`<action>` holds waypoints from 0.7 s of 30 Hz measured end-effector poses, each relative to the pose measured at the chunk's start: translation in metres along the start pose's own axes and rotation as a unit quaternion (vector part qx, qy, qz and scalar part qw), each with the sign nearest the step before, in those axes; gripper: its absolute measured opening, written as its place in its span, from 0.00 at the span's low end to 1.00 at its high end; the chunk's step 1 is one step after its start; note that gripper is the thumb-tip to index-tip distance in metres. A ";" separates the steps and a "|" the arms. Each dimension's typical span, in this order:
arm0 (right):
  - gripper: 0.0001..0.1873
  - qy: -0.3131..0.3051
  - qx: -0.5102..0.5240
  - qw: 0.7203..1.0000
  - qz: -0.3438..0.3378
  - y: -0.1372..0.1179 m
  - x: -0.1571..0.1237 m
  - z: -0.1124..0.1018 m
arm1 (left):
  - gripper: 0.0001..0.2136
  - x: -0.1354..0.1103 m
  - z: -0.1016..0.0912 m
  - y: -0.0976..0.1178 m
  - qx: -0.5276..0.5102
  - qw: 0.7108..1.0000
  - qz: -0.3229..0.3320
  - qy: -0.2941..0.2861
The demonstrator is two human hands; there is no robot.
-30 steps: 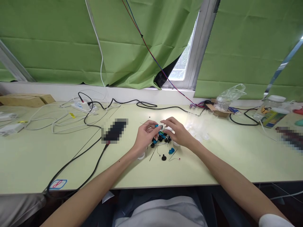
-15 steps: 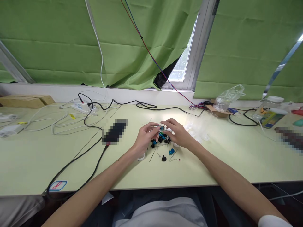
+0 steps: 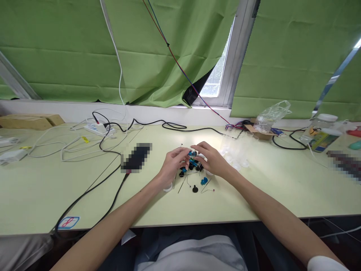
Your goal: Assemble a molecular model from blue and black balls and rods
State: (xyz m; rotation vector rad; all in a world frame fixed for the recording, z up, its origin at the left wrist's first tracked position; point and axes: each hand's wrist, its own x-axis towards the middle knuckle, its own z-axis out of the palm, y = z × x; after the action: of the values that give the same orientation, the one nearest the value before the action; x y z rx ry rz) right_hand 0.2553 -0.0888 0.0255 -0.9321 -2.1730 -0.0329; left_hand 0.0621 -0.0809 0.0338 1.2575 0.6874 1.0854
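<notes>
Blue plastic shows in a small glossy piece (image 3: 193, 154) raised between the hands: the left hand's (image 3: 174, 164) grip pinches it; whether the right hand's (image 3: 213, 159) curled fingers press it, I cannot tell. Work on it looks unfinished. Loose below lie a black round-based part (image 3: 195, 189) and thin bent metal wires (image 3: 182, 185), crowding the table (image 3: 282, 180); translucent plastic pieces (image 3: 236, 160) sit beyond.

Held blue piece (image 3: 193, 154): glossy plastic. Tabletop (image 3: 282, 184): smooth. Curtain (image 3: 152, 71): matt cloth. Bag (image 3: 273, 113): crinkly, shiny plastic.
</notes>
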 end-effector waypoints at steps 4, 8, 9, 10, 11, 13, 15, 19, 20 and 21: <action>0.19 -0.003 -0.006 1.000 0.002 0.000 0.000 0.001 | 0.20 0.001 0.000 0.001 -0.027 1.000 -0.003 0.009; 0.19 -0.001 -0.017 1.000 -0.001 0.000 0.000 0.001 | 0.24 0.002 0.000 0.001 -0.060 0.998 -0.009 0.017; 0.19 -0.001 -0.019 1.000 -0.001 0.000 0.000 0.001 | 0.23 0.002 0.000 0.001 -0.065 0.998 -0.010 0.018; 0.19 -0.001 -0.020 1.000 -0.001 0.000 0.000 0.000 | 0.23 0.002 0.000 0.001 -0.070 0.997 -0.011 0.020; 0.19 -0.001 -0.021 1.000 0.000 -0.001 0.000 0.000 | 0.22 0.002 0.000 0.001 -0.072 0.997 -0.012 0.022; 0.19 -0.002 -0.023 1.000 0.001 -0.002 0.000 0.000 | 0.20 0.002 0.000 0.001 -0.076 0.997 -0.013 0.027; 0.19 -0.003 -0.024 1.000 0.000 -0.002 0.000 -0.001 | 0.20 0.003 0.001 0.001 -0.079 0.996 -0.012 0.031; 0.20 -0.003 -0.026 1.000 -0.002 -0.003 0.000 -0.001 | 0.19 0.004 0.002 0.001 -0.074 0.996 -0.010 0.042; 0.20 -0.003 -0.027 1.000 -0.002 -0.003 0.000 -0.001 | 0.19 0.004 0.002 0.000 -0.071 0.996 -0.011 0.046; 0.20 -0.004 -0.027 1.000 -0.003 -0.003 0.000 -0.001 | 0.20 0.004 0.002 0.000 -0.067 0.996 -0.011 0.051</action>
State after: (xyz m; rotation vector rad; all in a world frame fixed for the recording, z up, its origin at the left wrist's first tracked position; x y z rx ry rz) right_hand 0.2543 -0.0911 0.0270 -0.9582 -2.1918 -0.0923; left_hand 0.0655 -0.0777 0.0352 1.0847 0.6922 1.1634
